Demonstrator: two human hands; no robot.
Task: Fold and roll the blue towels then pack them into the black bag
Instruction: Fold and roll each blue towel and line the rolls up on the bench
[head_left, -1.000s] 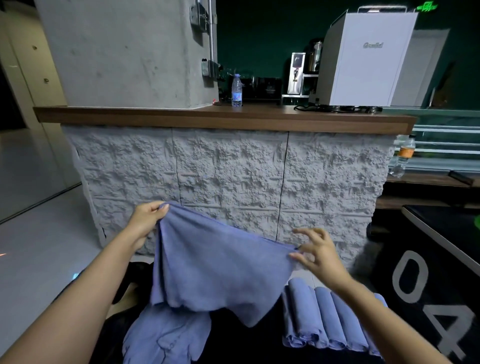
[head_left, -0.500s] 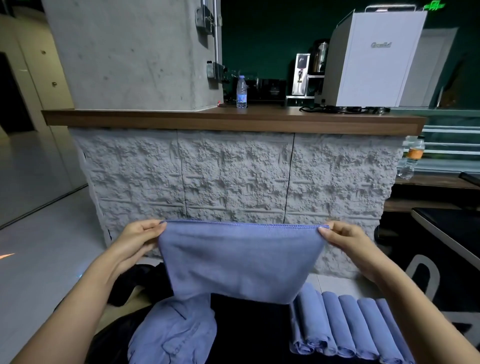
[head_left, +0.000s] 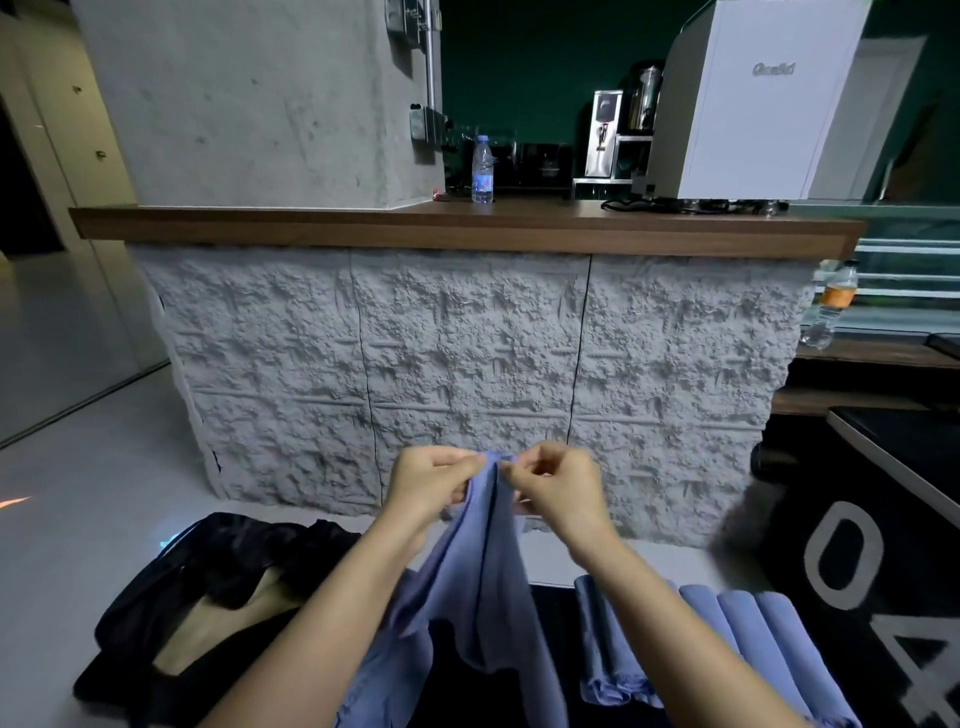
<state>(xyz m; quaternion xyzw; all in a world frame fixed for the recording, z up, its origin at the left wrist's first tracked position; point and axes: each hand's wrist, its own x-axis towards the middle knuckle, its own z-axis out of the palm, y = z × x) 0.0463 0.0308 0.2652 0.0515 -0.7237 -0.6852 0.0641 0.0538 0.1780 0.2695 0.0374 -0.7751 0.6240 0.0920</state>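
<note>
Blue towel (head_left: 483, 561) hangs lower centre, corners pinched together by left hand (head_left: 428, 486) and right hand (head_left: 558, 486). Align edges before rolling.

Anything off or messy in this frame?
Nothing stands out. Left hand and right hand pinch the blue towel at its top edge, rolled towels lie in a neat row, black bag lies open.

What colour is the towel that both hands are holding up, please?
Plain blue, with no pattern; the towel shows best in the head view.
</note>
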